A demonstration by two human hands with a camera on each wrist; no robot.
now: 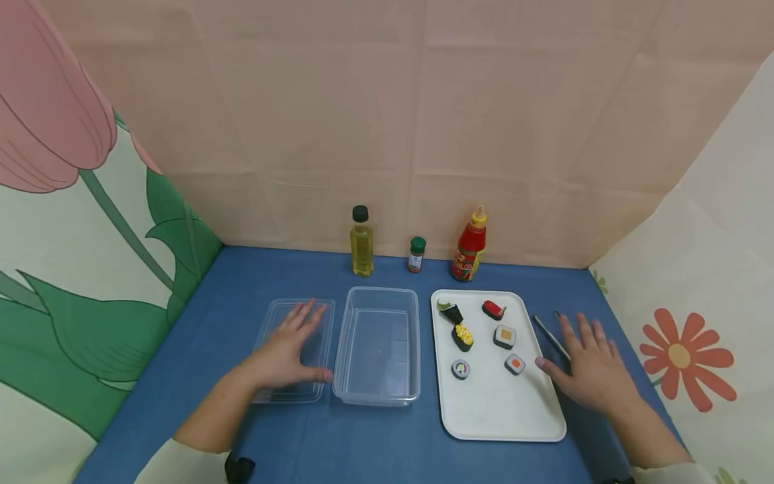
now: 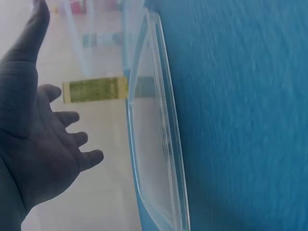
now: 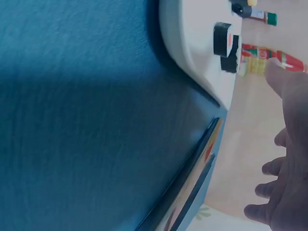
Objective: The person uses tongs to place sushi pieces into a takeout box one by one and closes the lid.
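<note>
My left hand (image 1: 284, 356) is spread, fingers straight, over a clear plastic lid (image 1: 278, 394) lying on the blue table; the left wrist view shows a gap between that hand (image 2: 43, 139) and the lid (image 2: 163, 130). Beside the lid stands a clear plastic container (image 1: 379, 343). On the right, my right hand (image 1: 595, 376) hovers with fingers extended, holding nothing. Beneath it lie chopsticks (image 1: 549, 336), partly hidden by the hand and seen close up as slim patterned sticks (image 3: 190, 183). Left of this hand, a white tray (image 1: 484, 417) carries several sushi pieces (image 1: 504, 336).
Along the back stand an oil bottle (image 1: 362, 245) with a dark cap, a small green-capped jar (image 1: 416, 255) and a red sauce bottle (image 1: 469, 249). Behind them hangs a beige cloth (image 1: 387, 134); printed cloths flank the blue tabletop (image 1: 338, 450).
</note>
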